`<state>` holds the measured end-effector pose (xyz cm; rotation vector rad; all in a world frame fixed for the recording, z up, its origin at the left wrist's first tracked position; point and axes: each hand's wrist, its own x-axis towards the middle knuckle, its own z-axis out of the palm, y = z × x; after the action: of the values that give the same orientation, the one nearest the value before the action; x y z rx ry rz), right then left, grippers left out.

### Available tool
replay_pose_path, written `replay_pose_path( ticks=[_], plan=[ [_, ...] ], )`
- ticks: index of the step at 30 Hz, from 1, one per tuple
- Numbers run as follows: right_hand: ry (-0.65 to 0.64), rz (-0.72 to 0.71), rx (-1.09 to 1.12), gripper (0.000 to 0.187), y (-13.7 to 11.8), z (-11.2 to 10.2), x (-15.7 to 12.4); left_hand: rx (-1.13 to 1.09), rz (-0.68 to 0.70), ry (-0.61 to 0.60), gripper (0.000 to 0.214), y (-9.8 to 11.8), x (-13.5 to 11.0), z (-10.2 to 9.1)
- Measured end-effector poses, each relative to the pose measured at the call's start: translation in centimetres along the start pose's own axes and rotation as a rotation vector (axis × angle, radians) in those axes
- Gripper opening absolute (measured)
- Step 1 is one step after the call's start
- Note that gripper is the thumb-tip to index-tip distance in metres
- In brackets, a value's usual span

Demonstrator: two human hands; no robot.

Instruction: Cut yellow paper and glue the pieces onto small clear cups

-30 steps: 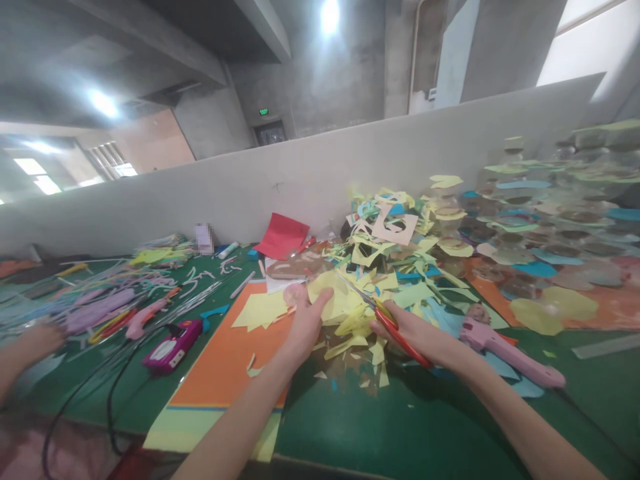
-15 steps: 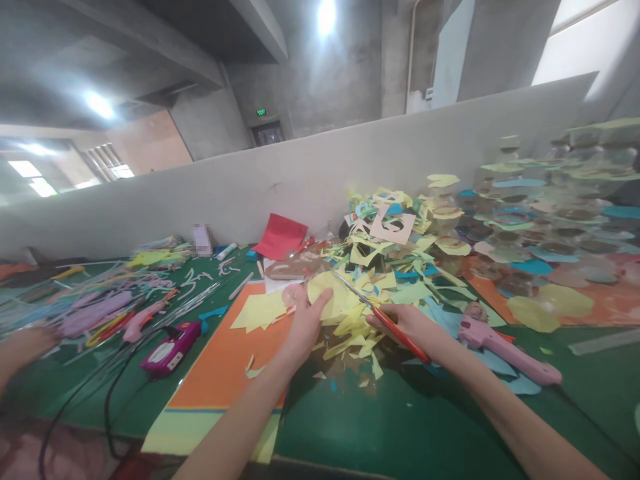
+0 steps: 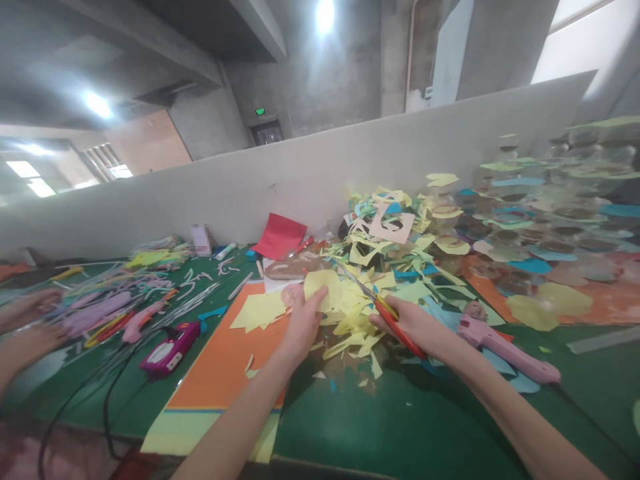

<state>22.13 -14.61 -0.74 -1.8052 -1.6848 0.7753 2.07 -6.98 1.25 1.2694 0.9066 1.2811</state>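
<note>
Between the thumb and fingers of my left hand (image 3: 306, 320) is a piece of yellow paper (image 3: 320, 287) with a rounded edge. My right hand (image 3: 407, 325) is closed around the red handles of a pair of scissors (image 3: 387, 313). Their metal blades point up and left, just right of the held paper, and look slightly parted. Under and behind both hands lies a heap of paper scraps (image 3: 373, 247), mostly yellow and green. Left of my left hand, a jagged yellow sheet (image 3: 257, 311) rests on orange paper (image 3: 230, 360).
A pink glue gun (image 3: 510, 347) lies by my right forearm. Clear cups with paper discs (image 3: 545, 250) stack at the right. A purple device (image 3: 171, 350) with cables sits left. Another person's hands (image 3: 37, 327) are among pipe cleaners at far left. A grey partition (image 3: 200, 180) stands behind.
The yellow paper in my left hand has turned and shifted slightly left. The scissors have opened a little and moved slightly. At far left, the other person's second hand has come into view.
</note>
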Motion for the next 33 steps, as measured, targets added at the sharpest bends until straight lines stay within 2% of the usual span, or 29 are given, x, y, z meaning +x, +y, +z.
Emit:
replay_pose_path(
  ticks=[4, 11, 16, 19, 21, 27, 33],
  plan=[
    [-0.031, 0.024, 0.018, 0.046, 0.1, 0.1, -0.3, -0.069, -0.117, -0.028, 0.024, 0.0, 0.0, 0.5],
    [-0.046, 0.017, 0.052, 0.044, -0.2, 0.1, -0.3, -0.206, -0.105, -0.137, 0.047, -1.7, 0.6, 0.1],
    [0.030, 0.015, 0.034, 0.042, -0.4, -0.2, -0.3, -0.253, -0.059, -0.068, 0.043, -1.6, 0.8, 0.0],
    [0.038, 0.015, 0.040, 0.042, -0.7, -0.5, -0.4, -0.269, -0.046, -0.098, 0.038, -1.6, 1.0, -0.1],
    [0.015, 0.011, 0.046, 0.044, -0.8, -0.5, -0.4, -0.259, -0.051, -0.092, 0.039, -1.6, 1.1, -0.2],
    [-0.039, -0.056, 0.051, 0.047, -0.6, -0.4, -0.4, -0.202, -0.069, 0.037, 0.043, -1.4, 0.9, 0.0],
    [-0.126, -0.017, 0.053, 0.048, -0.5, -0.3, -0.5, -0.115, -0.049, 0.018, 0.040, -2.2, 1.1, -0.1]
  ],
)
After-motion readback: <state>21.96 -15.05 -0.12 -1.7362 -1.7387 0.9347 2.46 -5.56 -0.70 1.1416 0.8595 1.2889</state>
